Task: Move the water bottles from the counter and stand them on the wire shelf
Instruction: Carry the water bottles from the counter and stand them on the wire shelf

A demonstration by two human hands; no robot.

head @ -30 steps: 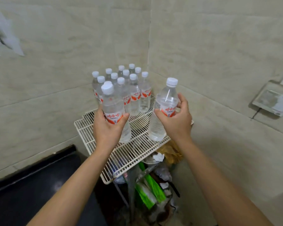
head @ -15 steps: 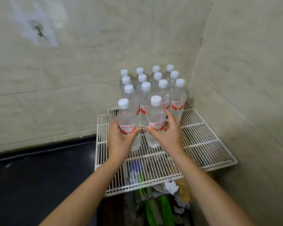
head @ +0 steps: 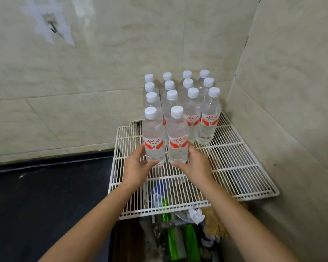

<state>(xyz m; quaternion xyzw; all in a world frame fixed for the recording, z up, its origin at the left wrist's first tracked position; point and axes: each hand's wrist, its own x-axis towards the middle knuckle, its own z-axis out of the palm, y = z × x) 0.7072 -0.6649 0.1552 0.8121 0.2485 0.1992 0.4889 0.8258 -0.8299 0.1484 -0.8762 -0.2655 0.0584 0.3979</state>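
Two clear water bottles with white caps and red-and-white labels stand upright side by side on the white wire shelf (head: 235, 167), in front of the others. My left hand (head: 138, 167) wraps the base of the left bottle (head: 153, 137). My right hand (head: 195, 167) wraps the base of the right bottle (head: 177, 137). Behind them, several identical bottles (head: 209, 118) stand in tight rows in the back corner of the shelf.
A black counter (head: 45, 195) lies to the left of the shelf, and no bottles show on it. Tiled walls close in behind and on the right (head: 292, 110). Bags and green packaging (head: 178, 239) are piled under the shelf. The shelf's front and right parts are bare wire.
Both hands have carried their bottles forward and down onto the shelf, and my hands have slid down to the bottle bases. My view has swung to the left.
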